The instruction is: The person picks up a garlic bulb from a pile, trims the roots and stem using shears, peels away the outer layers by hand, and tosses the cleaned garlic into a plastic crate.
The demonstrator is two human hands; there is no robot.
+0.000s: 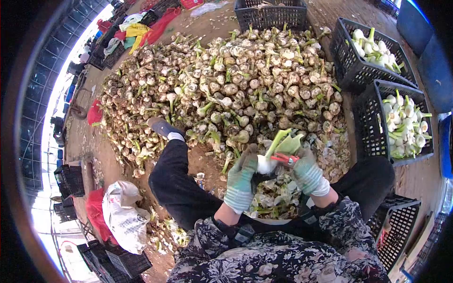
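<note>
My left hand (241, 177), in a green knitted glove, grips a white bulb with a green stalk (271, 153). My right hand (306, 172), also gloved, holds red-handled shears (285, 159) against the bulb's stalk end. Both hands are over my lap, above a heap of peeled skins and cut leaves (276, 195). A large pile of dirty, unpeeled bulbs (226, 80) lies on the ground just beyond my hands.
Two black crates with cleaned white bulbs (401, 122) (373, 49) stand at the right. Another black crate (271, 14) is behind the pile, one more (401, 226) by my right knee. My left leg and shoe (163, 126) stretch toward the pile. A white sack (123, 214) lies at the left.
</note>
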